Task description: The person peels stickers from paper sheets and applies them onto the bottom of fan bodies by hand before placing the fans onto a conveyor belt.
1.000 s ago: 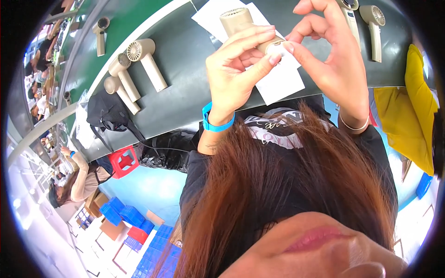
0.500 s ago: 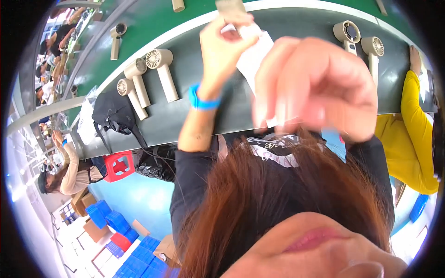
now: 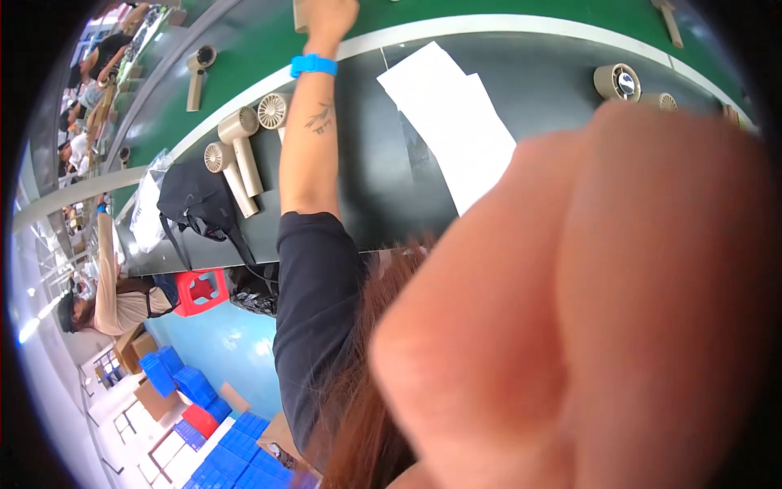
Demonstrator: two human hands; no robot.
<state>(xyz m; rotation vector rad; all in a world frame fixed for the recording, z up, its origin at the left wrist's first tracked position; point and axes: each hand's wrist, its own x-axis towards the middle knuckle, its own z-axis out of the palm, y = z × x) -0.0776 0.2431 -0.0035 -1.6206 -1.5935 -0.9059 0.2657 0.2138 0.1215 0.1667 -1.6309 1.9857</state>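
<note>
At the top edge, over the green belt (image 3: 481, 18), my left hand (image 3: 330, 18) reaches out on a straight arm with a blue wristband. It is beside the handle of a beige handheld fan (image 3: 301, 16); its fingers are cut off by the picture's edge, so I cannot tell whether it grips anything. My right hand (image 3: 570, 310) is very close to the camera, large and blurred, and covers the lower right; its fingers cannot be made out. Between my arms, white paper sheets (image 3: 456, 122) lie overlapping on the dark table (image 3: 371, 163).
Several beige fans (image 3: 239, 126) stand left of my forearm, next to a black backpack (image 3: 195, 196) and a clear plastic bag (image 3: 148, 208). Another fan (image 3: 617, 81) is at the right. A red stool (image 3: 199, 291) and blue crates (image 3: 236, 448) are on the floor; a person (image 3: 114, 285) works at left.
My left hand has moved forward and left from the papers to the belt; the beige piece it held no longer shows there. My right hand has come closer to the camera, lower down.
</note>
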